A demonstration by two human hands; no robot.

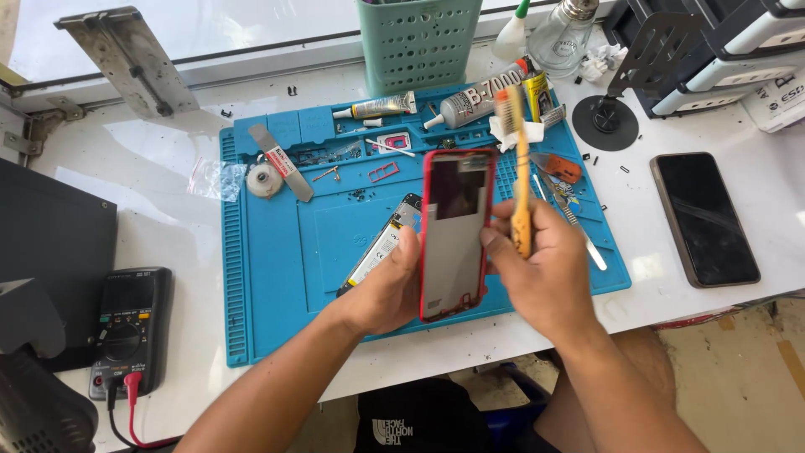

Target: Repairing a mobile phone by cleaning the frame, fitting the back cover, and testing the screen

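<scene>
Red-framed phone (454, 235), long axis upright, you're clamping with left hand (387, 289); right hand (541, 273) just beside, gripping yellow toothbrush (518, 172), bristles up.

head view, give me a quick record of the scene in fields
left hand: holds red phone frame upright by its left edge
right hand: grips yellow toothbrush, bristles up, beside the frame
under hands: blue mat with an opened phone part lying on it
mat top: glue tubes, metal spudger
right of mat: black phone, face up
left of mat: multimeter
behind mat: green basket
</scene>
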